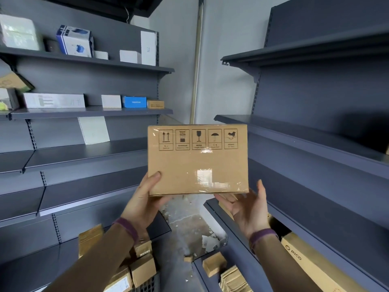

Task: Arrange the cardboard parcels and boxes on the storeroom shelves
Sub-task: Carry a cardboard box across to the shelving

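Grey shelves (90,112), left hand (145,199) holding cardboard box (197,163)

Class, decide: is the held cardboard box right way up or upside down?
Right way up: on the cardboard box the arrows point upward, and the glass and umbrella symbols stand upright.

Brown sleeves (94,256), purple cuffs (128,227); left hand (145,199), right hand (248,207) bare.

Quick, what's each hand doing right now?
Left hand: grips the cardboard box at its lower left corner.
Right hand: open, supporting the box from underneath.
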`<state>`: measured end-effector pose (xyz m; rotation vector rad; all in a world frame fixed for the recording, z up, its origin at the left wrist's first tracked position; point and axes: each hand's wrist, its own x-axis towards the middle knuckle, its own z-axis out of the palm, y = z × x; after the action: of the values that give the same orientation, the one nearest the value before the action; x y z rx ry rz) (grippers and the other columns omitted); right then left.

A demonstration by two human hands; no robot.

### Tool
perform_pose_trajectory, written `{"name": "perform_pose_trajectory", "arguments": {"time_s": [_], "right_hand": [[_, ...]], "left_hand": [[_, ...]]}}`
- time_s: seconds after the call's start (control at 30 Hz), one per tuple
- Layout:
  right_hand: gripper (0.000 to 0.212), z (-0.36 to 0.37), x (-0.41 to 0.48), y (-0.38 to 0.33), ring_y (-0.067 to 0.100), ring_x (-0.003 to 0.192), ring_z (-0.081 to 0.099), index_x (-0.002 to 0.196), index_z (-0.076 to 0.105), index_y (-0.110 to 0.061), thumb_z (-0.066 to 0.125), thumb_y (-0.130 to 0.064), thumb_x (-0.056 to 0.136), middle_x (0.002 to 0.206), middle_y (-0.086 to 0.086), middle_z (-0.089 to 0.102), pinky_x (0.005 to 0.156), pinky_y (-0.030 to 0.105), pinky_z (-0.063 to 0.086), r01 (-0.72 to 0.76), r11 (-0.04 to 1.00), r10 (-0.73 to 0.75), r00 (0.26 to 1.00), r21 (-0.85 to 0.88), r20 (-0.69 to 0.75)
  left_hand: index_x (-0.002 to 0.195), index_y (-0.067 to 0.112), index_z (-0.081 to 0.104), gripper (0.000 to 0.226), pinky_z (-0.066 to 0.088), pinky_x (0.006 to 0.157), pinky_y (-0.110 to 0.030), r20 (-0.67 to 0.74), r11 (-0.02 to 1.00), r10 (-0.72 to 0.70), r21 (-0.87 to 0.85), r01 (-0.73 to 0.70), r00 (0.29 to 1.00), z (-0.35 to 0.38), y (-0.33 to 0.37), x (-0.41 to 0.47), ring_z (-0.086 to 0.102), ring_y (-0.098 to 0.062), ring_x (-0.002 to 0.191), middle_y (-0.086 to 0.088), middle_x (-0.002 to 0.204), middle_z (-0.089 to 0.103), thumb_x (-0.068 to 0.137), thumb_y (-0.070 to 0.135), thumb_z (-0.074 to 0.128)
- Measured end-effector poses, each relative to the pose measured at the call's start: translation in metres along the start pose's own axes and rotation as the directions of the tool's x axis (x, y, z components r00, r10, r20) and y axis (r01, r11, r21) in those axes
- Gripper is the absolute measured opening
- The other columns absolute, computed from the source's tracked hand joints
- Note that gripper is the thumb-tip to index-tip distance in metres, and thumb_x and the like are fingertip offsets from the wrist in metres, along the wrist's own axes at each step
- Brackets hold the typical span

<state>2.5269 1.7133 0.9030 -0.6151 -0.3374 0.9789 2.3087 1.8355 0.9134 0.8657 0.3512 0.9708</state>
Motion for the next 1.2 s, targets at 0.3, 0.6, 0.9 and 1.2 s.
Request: {"name": "perform_pose_trajectory", "arguments": {"time_s": [0.3,0.6,0.9,1.2], "right_hand": [[0.069,0.016,0.006,0.0,0.036,0.115,0.064,0.135,0.06,-0.026,0.042,-0.073,0.087,0.128,0.015,0.066,0.076,0.047,0.059,-0.138,0.962,0.162,0.983,-0.235,0.086],[0.047,0.027,0.002,0.019,0.022,0.115,0.066,0.133,0.058,-0.016,0.051,-0.042,0.094,0.125,0.007,0.069,0.1,0.047,0.051,-0.033,0.995,0.041,0.995,-0.092,0.086],[0.057,0.026,-0.004,0.024,0.024,0.095,0.073,0.138,0.049,-0.008,0.062,-0.032,0.087,0.113,0.012,0.072,0.082,0.044,0.061,-0.004,0.984,0.021,0.995,-0.176,0.098],[0.035,0.003,0.004,-0.02,0.018,0.101,0.072,0.124,0.061,-0.022,0.052,-0.039,0.095,0.117,0.004,0.073,0.076,0.039,0.062,0.113,0.989,-0.109,0.993,-0.099,0.049]], "left_hand": [[0.121,0.018,0.061,0.042,0.063,0.072,-0.035,0.008,0.996,-0.061,-0.059,0.062,0.998,-0.023,0.016,-0.008,0.066,-0.027,0.103,-0.008,0.104,0.074,0.085,0.039,0.054],[0.136,0.025,0.057,0.052,0.049,0.103,-0.046,-0.052,0.995,0.028,-0.098,-0.033,0.998,0.002,0.006,0.003,0.064,-0.022,0.114,-0.001,0.118,0.073,0.09,0.05,0.052],[0.123,0.033,0.066,0.059,0.044,0.106,-0.054,-0.072,0.97,-0.041,-0.242,0.022,0.997,0.013,-0.004,0.008,0.061,-0.031,0.122,-0.004,0.125,0.071,0.088,0.075,0.043],[0.124,0.032,0.068,0.061,0.06,0.068,-0.043,-0.071,0.989,-0.095,-0.122,0.086,0.993,-0.008,0.009,0.004,0.074,-0.028,0.086,-0.005,0.111,0.075,0.091,0.075,0.039]]}}
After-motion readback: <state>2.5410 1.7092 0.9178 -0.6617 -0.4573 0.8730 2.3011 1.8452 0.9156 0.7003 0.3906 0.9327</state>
